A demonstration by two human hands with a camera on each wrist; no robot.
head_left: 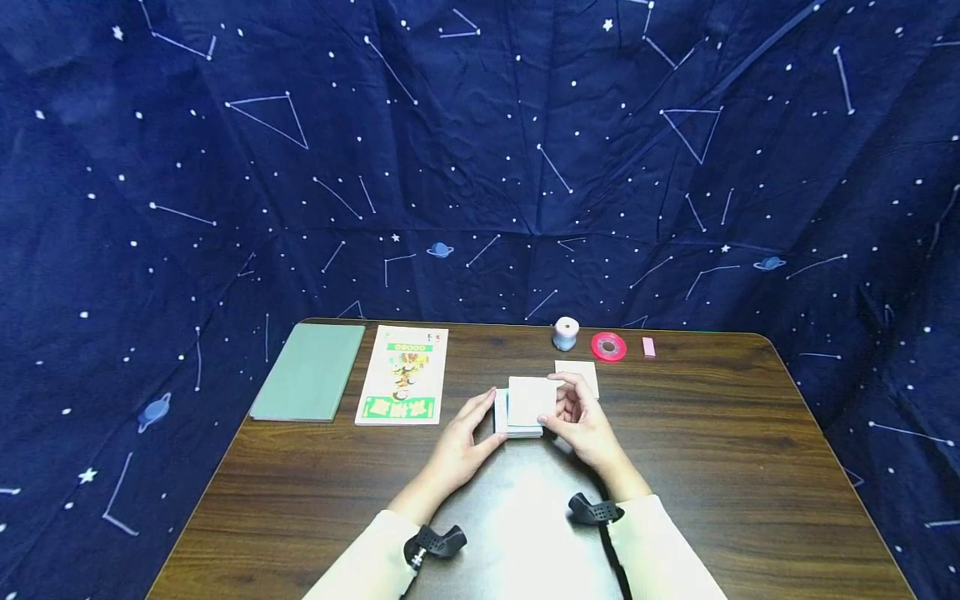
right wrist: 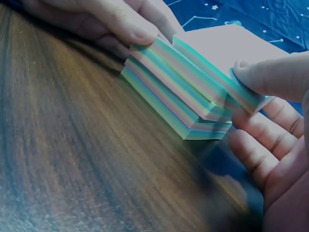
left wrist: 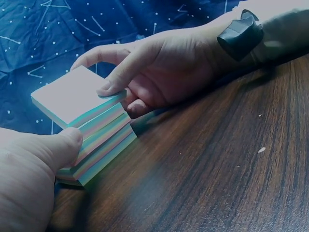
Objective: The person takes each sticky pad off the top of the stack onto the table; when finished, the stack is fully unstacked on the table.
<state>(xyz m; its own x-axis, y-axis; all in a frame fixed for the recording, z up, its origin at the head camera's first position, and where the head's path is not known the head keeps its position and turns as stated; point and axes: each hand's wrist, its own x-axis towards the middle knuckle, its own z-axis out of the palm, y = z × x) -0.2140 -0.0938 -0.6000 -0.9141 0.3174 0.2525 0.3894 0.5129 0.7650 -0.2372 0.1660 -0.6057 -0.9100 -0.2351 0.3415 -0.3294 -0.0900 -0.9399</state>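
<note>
Paper pad (head_left: 532, 402) overhangs the stack's (head_left: 501, 413) right edge.

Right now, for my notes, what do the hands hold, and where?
Right hand: top paper pad, by its right side. Left hand: the stack beneath, by its left side.

Below the frame's centre, we see a left hand (head_left: 455, 452) holding the left side of a stack of pads (head_left: 501, 414), and a right hand (head_left: 587, 429) pinching the white pad (head_left: 532, 402) over it. Further left we find a flat green rectangle (head_left: 310, 371) and an illustrated booklet (head_left: 405, 375); to the upper right, a spool (head_left: 566, 335), a red disc (head_left: 601, 347) and a pink block (head_left: 648, 347).
</note>
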